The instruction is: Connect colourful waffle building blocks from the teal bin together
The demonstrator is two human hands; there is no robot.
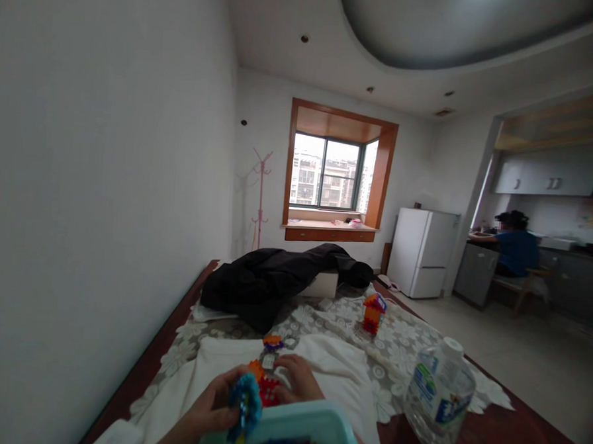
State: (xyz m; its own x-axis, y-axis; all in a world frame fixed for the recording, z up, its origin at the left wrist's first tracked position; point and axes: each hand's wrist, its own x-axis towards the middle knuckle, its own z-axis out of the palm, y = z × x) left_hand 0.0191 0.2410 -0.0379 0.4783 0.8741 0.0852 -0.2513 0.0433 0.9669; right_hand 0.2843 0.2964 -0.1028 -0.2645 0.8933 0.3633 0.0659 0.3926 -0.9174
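Observation:
My left hand (212, 403) is closed on a blue spiky plastic building piece (245, 399) just above the rim of a light blue plastic bin (311, 416) at the bottom edge. My right hand (296, 376) rests with curled fingers on a small red and orange block assembly (267, 386) lying on a white cloth (339, 363). More coloured pieces fill the bin. An orange and purple piece (272, 342) lies just beyond my right hand.
A small colourful block house (373, 312) stands on the lace tablecloth (409, 347). A clear water bottle (439, 395) sits at the right. A black jacket (273, 280) lies at the table's far end. Another person (514, 250) sits at a kitchen counter beside a white fridge (424, 252).

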